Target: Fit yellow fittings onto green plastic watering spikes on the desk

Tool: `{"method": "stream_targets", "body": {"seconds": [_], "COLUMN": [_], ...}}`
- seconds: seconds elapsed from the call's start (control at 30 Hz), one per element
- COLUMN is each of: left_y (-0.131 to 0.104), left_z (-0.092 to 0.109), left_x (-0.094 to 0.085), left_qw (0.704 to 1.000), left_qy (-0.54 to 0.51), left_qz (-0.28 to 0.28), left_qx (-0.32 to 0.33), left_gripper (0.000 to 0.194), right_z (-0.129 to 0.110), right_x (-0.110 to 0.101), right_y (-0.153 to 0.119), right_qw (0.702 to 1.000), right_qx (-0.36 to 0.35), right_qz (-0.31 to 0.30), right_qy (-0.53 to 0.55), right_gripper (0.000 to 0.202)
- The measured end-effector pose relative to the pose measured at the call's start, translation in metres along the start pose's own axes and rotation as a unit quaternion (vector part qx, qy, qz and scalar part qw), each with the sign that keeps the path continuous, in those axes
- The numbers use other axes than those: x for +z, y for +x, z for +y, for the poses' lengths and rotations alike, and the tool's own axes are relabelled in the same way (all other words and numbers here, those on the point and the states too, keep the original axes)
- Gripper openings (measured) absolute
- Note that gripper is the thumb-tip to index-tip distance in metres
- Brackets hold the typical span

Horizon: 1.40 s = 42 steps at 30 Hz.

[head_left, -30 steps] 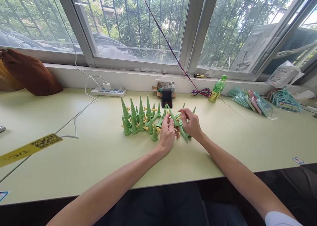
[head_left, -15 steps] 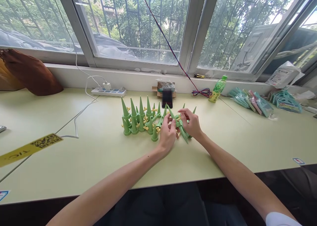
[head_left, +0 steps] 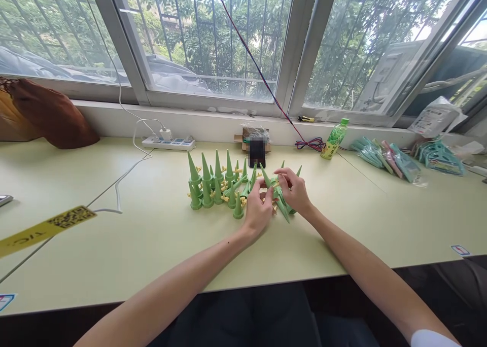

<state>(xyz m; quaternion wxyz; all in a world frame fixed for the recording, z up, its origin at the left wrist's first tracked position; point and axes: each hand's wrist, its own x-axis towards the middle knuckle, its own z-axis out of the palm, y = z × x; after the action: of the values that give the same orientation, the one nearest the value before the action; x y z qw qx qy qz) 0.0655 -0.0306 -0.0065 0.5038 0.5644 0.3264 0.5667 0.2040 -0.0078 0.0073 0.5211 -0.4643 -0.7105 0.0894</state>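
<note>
My left hand (head_left: 259, 211) is closed around a green plant watering spike (head_left: 265, 175), its pointed end tilted up and to the left. Against the base of that spike, the thumb and fingers of my right hand (head_left: 296, 190) pinch a small yellow valve (head_left: 276, 184). Just below my hands lies another green spike (head_left: 282, 210), its tip toward me. To the left, several green spikes (head_left: 207, 195) with yellow valves stand upright in rows, and a few lie on their sides among them. Part of the pile is hidden behind my hands.
Behind the spikes are a dark phone (head_left: 257, 151) and a small cardboard box (head_left: 238, 139). A green drink bottle (head_left: 335, 139) stands right of a coiled cable (head_left: 310, 144). A power strip (head_left: 171, 143) sits back left. Bagged items (head_left: 399, 159) lie at right on the table (head_left: 152, 250).
The held spike has turned slightly more upright, and a yellow valve now shows at my right fingertips. Both hands stay in nearly the same place; the view has shifted slightly.
</note>
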Motion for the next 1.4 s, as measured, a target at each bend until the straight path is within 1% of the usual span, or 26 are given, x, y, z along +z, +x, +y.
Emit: {"method": "stream_targets", "body": {"seconds": [0.17, 0.4, 0.6, 0.77, 0.9, 1.03, 1.17, 1.4], "left_y": [-0.0003, -0.0020, -0.0023, -0.0032, -0.0042, -0.0043, -0.0046, -0.0059], "left_z": [0.0010, 0.0022, 0.0023, 0.0023, 0.0009, -0.0002, -0.0001, 0.0070], "left_x": [-0.0011, 0.0017, 0.0021, 0.0011, -0.0004, -0.0016, -0.0010, 0.0026], "left_qw": [1.000, 0.999, 0.999, 0.995, 0.988, 0.982, 0.984, 0.994], "left_qy": [0.005, 0.023, 0.039, 0.080, 0.130, 0.157, 0.153, 0.104], "left_qz": [-0.007, -0.007, -0.013, -0.025, -0.031, -0.031, -0.026, -0.022], "left_qx": [0.002, 0.032, 0.028, 0.045, 0.073, 0.097, 0.087, 0.036], "left_gripper": [0.033, 0.028, 0.026, 0.021, 0.016, 0.016, 0.018, 0.028], "right_z": [-0.0017, -0.0048, -0.0031, -0.0026, -0.0026, -0.0008, -0.0002, -0.0019], "right_x": [-0.0005, 0.0000, 0.0021, 0.0018, 0.0008, 0.0008, 0.0015, 0.0007], "right_y": [0.0006, 0.0010, 0.0010, 0.0015, 0.0014, 0.0017, 0.0016, 0.0000], "right_qw": [1.000, 1.000, 1.000, 1.000, 1.000, 1.000, 1.000, 1.000], "right_qx": [-0.001, 0.010, 0.010, 0.010, 0.012, 0.009, 0.010, 0.013], "right_qz": [0.001, 0.006, 0.000, 0.001, -0.002, -0.002, 0.001, -0.003], "right_qy": [0.001, -0.002, 0.005, 0.005, 0.005, 0.012, 0.010, 0.028], "right_gripper": [0.025, 0.026, 0.026, 0.022, 0.019, 0.016, 0.017, 0.021]}}
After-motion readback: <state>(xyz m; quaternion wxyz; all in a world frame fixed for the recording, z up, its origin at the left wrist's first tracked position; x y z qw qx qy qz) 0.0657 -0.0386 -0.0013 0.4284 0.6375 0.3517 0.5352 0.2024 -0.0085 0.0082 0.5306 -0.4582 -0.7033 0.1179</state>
